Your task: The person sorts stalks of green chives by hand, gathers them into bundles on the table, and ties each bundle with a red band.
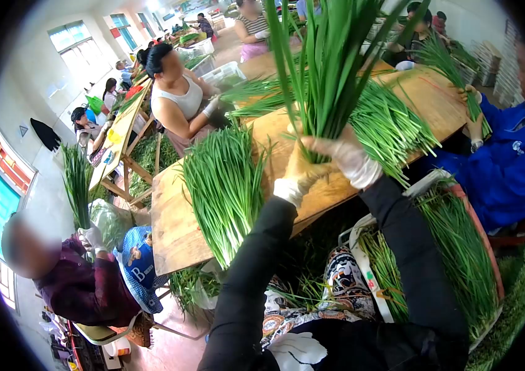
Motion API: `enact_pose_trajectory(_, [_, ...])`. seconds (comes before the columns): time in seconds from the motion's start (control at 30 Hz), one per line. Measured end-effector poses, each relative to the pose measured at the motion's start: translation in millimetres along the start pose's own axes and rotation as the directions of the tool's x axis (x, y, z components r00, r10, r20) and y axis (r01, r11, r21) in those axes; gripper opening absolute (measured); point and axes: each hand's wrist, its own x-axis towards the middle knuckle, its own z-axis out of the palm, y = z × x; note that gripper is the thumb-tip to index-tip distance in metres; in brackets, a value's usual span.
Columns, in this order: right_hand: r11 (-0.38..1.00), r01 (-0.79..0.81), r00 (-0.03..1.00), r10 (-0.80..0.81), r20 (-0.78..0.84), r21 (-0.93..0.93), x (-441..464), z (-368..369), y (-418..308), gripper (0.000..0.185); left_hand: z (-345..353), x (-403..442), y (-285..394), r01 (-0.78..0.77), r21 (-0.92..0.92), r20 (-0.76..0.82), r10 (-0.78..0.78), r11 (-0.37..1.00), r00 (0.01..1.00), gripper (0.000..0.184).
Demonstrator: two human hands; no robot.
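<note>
Upright in front of me stands a bunch of long green garlic chives [330, 74], its leaf tips reaching past the top of the view. My left hand [299, 172], gloved, closes around the bunch's lower part from the left. Against its right side is my right hand [350, 156], also gloved, its fingers wrapped toward the stems. The cut ends are mostly hidden by my hands. A large pile of chives [225, 185] lies on the wooden table [173, 229] left of my hands. Another pile [392, 120] lies to the right, pale ends toward me.
A basket [482, 247] full of chives stands by my right leg. One co-worker in blue [503, 154] sits on the right, holding chives. Another in dark red [89, 284] sits on the left with a bunch. Someone in a white top [179, 102] works across the table.
</note>
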Motion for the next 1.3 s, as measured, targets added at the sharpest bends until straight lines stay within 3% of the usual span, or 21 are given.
enact_pose_trajectory(0.1, [0.993,-0.113,0.991,0.11,0.082,0.041,-17.5,-11.8,52.0,0.056,-5.1,-6.7,-38.3,0.151,-0.126,-0.048,-0.158,0.98,0.986,0.08])
enact_pose_trajectory(0.13, [0.997,-0.026,0.992,0.035,0.12,-0.078,-19.3,-18.5,69.4,0.062,-16.7,1.9,-81.4,0.001,-0.092,0.035,0.002,0.996,0.999,0.065])
enact_pose_trajectory(0.2, [0.957,0.132,0.983,-0.092,0.162,-0.26,-19.7,-32.6,94.3,0.073,-1.3,-4.7,-57.6,0.014,-0.214,-0.042,-0.024,0.977,0.999,0.051])
enact_pose_trajectory(0.23, [0.975,0.072,0.99,-0.045,0.132,-0.211,-18.4,-34.4,90.5,0.066,1.4,-5.7,-52.4,-0.092,0.009,-0.091,0.092,0.996,0.992,0.049])
enact_pose_trajectory(0.27, [0.994,-0.047,0.996,0.055,0.075,-0.099,-15.7,-30.7,78.3,0.058,1.9,6.7,-57.5,0.004,-0.414,-0.051,-0.027,0.91,0.998,0.05])
enact_pose_trajectory(0.37, [0.975,-0.183,0.983,0.18,0.038,0.123,-8.5,-20.3,36.6,0.042,2.3,12.1,-38.2,-0.16,-0.007,-0.068,0.159,0.987,0.985,0.054])
enact_pose_trajectory(0.4, [0.999,-0.04,0.999,0.039,0.034,0.035,-7.6,-7.3,13.8,0.039,6.3,8.4,-26.9,-0.161,0.011,-0.073,0.161,0.987,0.984,0.055])
enact_pose_trajectory(0.43, [0.958,-0.087,0.995,0.071,0.066,0.272,-8.7,-10.3,25.2,0.042,11.9,1.8,-11.0,-0.107,-0.05,-0.069,0.104,0.993,0.992,0.057])
enact_pose_trajectory(0.47, [0.86,-0.138,0.99,0.104,0.097,0.491,-9.6,-13.3,36.8,0.045,9.4,1.3,-27.5,-0.233,0.233,-0.128,0.267,0.944,0.955,0.061])
enact_pose_trajectory(0.57, [0.74,-0.361,0.917,0.172,0.359,0.568,-20.5,-33.5,90.8,0.048,5.1,14.0,-103.4,-0.126,0.178,-0.153,0.154,0.976,0.976,0.058])
enact_pose_trajectory(0.6, [0.985,-0.133,0.981,0.115,0.156,0.11,-28.7,-36.5,102.2,0.05,4.0,15.5,-108.4,-0.131,0.172,-0.149,0.158,0.976,0.976,0.058])
enact_pose_trajectory(0.67, [0.949,-0.237,0.97,0.22,0.1,0.21,-27.3,-32.9,69.2,0.064,2.2,10.7,-80.6,-0.073,-0.083,-0.102,0.064,0.994,0.993,0.047])
enact_pose_trajectory(0.7, [0.882,-0.207,0.968,0.122,0.217,0.424,-25.1,-29.9,50.8,0.08,1.9,15.8,-84.8,-0.217,-0.081,-0.14,0.204,0.973,0.969,0.04])
enact_pose_trajectory(0.8, [0.881,0.034,0.972,-0.139,0.189,0.472,-17.0,-18.5,19.9,0.066,7.5,18.8,-47.8,-0.202,0.154,-0.154,0.225,0.967,0.962,0.038])
enact_pose_trajectory(0.83, [0.966,0.068,0.971,-0.121,0.206,0.249,-15.3,-18.5,16.6,0.075,10.9,19.9,-50.4,-0.202,0.152,-0.153,0.225,0.968,0.962,0.038])
enact_pose_trajectory(0.87, [0.985,0.144,0.978,-0.157,0.141,0.097,-13.4,-11.1,20.3,0.066,14.0,22.6,-59.3,-0.188,-0.167,-0.157,0.162,0.968,0.974,0.036])
enact_pose_trajectory(0.9, [0.978,0.197,0.979,-0.192,0.075,-0.066,-11.8,-3.5,23.8,0.062,14.3,23.1,-68.3,-0.02,0.181,-0.176,0.053,0.983,0.983,0.039])
enact_pose_trajectory(0.93, [0.993,0.111,0.989,-0.115,-0.093,-0.052,-16.3,-2.4,45.0,0.054,14.4,24.0,-78.7,0.149,0.502,-0.193,-0.058,0.852,0.98,0.043])
enact_pose_trajectory(1.0, [0.98,0.03,0.95,0.033,-0.31,0.198,-19.7,-4.7,97.4,0.031,28.1,23.7,-121.4,0.097,0.329,-0.24,-0.016,0.939,0.971,0.043])
enact_pose_trajectory(1.07, [0.998,0.04,0.951,-0.026,-0.308,0.042,-25.3,-8.1,99.3,0.03,44.6,29.4,-162.1,-0.075,-0.032,-0.336,0.06,0.997,0.94,0.044])
enact_pose_trajectory(1.3, [0.96,0.059,0.975,-0.115,-0.191,-0.273,-36.1,0.0,62.8,0.033,42.3,12.0,-132.0,-0.014,0.254,-0.357,0.107,0.967,0.928,0.058])
